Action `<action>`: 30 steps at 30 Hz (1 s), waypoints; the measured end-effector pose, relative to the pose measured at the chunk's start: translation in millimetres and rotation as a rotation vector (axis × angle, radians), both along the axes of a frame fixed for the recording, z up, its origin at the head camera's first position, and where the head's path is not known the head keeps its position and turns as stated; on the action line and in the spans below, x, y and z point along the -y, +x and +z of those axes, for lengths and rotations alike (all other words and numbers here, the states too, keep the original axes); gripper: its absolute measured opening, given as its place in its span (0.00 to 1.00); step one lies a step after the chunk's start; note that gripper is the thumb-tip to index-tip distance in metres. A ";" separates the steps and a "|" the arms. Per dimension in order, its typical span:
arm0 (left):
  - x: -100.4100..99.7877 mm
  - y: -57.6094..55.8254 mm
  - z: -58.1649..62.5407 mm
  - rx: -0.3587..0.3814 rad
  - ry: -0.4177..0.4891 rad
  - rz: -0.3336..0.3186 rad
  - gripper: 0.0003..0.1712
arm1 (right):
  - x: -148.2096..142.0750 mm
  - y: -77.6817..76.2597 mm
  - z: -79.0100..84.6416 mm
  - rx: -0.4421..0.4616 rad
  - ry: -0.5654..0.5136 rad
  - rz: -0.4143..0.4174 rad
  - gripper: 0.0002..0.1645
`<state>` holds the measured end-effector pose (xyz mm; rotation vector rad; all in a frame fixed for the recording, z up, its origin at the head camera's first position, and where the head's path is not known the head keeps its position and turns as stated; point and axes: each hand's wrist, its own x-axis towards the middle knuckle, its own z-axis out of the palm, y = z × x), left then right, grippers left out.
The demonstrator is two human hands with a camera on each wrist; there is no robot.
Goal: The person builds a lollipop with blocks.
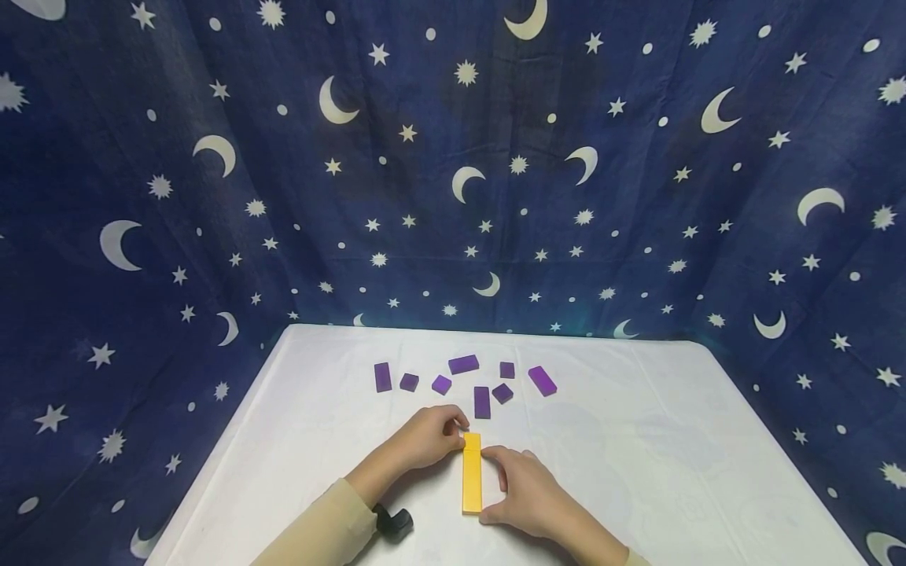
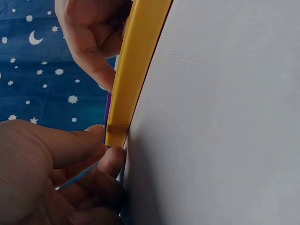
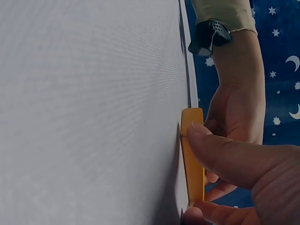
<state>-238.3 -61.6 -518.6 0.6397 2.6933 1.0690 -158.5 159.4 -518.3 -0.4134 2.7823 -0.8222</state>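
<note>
A straight row of yellow blocks lies on the white table: a short yellow block (image 1: pixel 472 440) at the far end, a long yellow block (image 1: pixel 472 483) nearer. A thin seam between them shows in the head and left wrist views. My left hand (image 1: pixel 429 434) has curled fingers, thumb and index tips at the short block's left side and far end. With thumb near the close end and fingers along its right side, my right hand (image 1: pixel 527 491) holds the long block. In the right wrist view the right thumb (image 3: pixel 201 131) lies against the yellow surface.
Beyond the hands lie several purple blocks, among them an upright-lying oblong (image 1: pixel 482 402), a slanted oblong (image 1: pixel 543 381) and a small square one (image 1: pixel 409 382). A black wrist camera (image 1: pixel 393 523) sits under the left sleeve. A blue starry curtain (image 1: pixel 453 236) surrounds the table (image 1: pixel 637 448).
</note>
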 end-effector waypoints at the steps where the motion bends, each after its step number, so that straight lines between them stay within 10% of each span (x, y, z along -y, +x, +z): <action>1: 1.0 0.4 -0.1 -0.003 0.001 0.000 0.11 | -0.3 0.0 -0.2 -0.002 -0.002 0.002 0.59; 30: 13.5 43.7 2.6 -0.109 -0.174 -0.085 0.36 | -2.3 -0.5 -1.6 -0.003 0.014 0.024 0.61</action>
